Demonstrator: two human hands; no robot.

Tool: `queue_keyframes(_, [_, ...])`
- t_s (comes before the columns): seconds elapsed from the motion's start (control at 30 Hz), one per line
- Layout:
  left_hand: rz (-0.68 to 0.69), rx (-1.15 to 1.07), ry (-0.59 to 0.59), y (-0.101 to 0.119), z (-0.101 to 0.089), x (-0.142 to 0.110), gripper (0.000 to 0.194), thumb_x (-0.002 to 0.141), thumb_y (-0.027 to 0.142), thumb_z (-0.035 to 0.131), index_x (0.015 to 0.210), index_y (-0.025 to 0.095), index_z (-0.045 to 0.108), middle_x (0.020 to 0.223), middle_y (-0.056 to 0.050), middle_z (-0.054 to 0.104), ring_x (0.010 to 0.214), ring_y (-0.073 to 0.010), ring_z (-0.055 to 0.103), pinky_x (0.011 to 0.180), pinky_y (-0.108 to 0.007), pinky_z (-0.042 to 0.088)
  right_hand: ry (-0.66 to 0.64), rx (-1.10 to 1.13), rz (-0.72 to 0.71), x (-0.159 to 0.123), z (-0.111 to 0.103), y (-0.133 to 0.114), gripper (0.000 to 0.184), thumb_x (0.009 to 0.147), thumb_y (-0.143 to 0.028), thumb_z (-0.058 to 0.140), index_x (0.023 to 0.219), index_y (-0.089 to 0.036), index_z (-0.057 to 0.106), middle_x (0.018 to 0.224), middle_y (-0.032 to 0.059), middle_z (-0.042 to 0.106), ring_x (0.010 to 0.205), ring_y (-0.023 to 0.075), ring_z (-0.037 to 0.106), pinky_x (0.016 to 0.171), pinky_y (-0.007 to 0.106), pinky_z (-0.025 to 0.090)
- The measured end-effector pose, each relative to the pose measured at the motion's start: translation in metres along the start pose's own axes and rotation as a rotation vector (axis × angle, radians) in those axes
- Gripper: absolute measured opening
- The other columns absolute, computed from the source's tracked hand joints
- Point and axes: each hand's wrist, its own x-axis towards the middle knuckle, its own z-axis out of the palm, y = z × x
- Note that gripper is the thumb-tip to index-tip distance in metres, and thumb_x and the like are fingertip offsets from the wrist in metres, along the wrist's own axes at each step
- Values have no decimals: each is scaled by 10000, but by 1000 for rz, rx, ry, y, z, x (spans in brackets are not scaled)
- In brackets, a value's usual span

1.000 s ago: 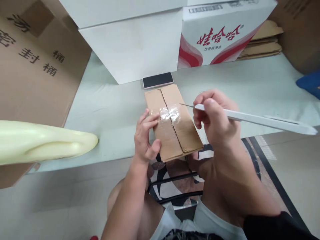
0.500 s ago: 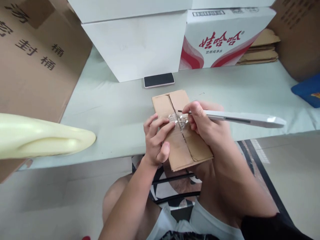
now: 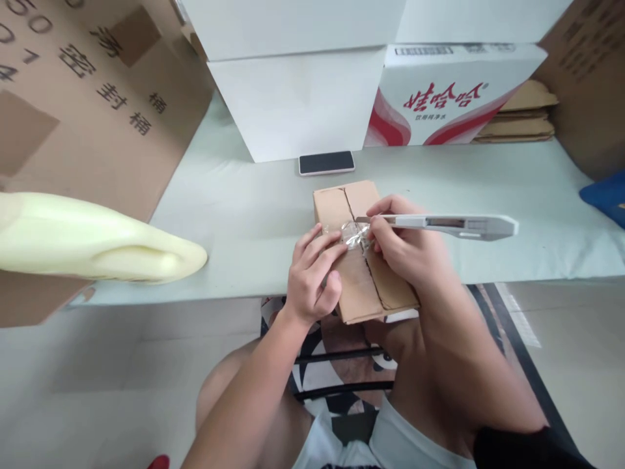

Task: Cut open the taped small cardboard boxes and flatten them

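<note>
A small brown cardboard box [image 3: 359,280] rests at the table's front edge, its two top flaps meeting along a lengthwise seam. Crumpled clear tape [image 3: 352,236] lies bunched across the middle of that seam. My left hand [image 3: 316,277] is on the box's left side, with its fingers laid over the top and their tips touching the tape; the thumb is bent. In my right hand [image 3: 403,244] is a white utility knife [image 3: 456,225], gripped near its front. The extended blade points left and lies at the seam just above the tape.
A phone [image 3: 326,163] lies beyond the box, in front of large white cartons [image 3: 297,104]. Folded cardboard [image 3: 522,120] is stacked at the back right. To the left are a pale yellow-green curved object [image 3: 107,238] and a big brown carton [image 3: 112,143]. Something blue [image 3: 605,195] sits far right.
The view has shifted, so everything sits slightly further right. The knife has rolled and its rear end swung up, showing more of its side. Its blade stays near the tape; my left hand keeps its place.
</note>
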Motion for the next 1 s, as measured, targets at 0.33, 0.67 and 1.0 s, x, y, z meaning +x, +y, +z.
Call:
queue_keyframes(0.33, [0, -4, 27, 0, -1, 0, 352, 949, 222, 442, 1199, 185, 687, 1300, -122, 713, 1352, -310, 585, 1138, -548, 494, -56, -148, -30, 4, 3, -6, 130, 874, -303, 542, 790, -218, 594, 715, 7, 668, 670, 166, 572, 664, 317, 397])
queue_keyframes(0.67, [-10, -2, 36, -5, 4, 1, 353, 973, 279, 426, 1211, 206, 676, 1297, -121, 714, 1342, -309, 591, 1144, -543, 477, -28, 103, 70, -2, -1, -8, 161, 852, -268, 521, 698, -222, 543, 607, -29, 562, 610, 144, 505, 615, 298, 374])
queue_keyframes(1.0, [31, -54, 131, -18, 25, -7, 438, 1042, 375, 263, 1231, 253, 638, 1283, -84, 703, 1279, -256, 627, 1183, -506, 437, -68, 45, 23, -4, -3, -8, 153, 788, -243, 498, 637, -222, 507, 574, -19, 518, 612, 143, 471, 593, 297, 336])
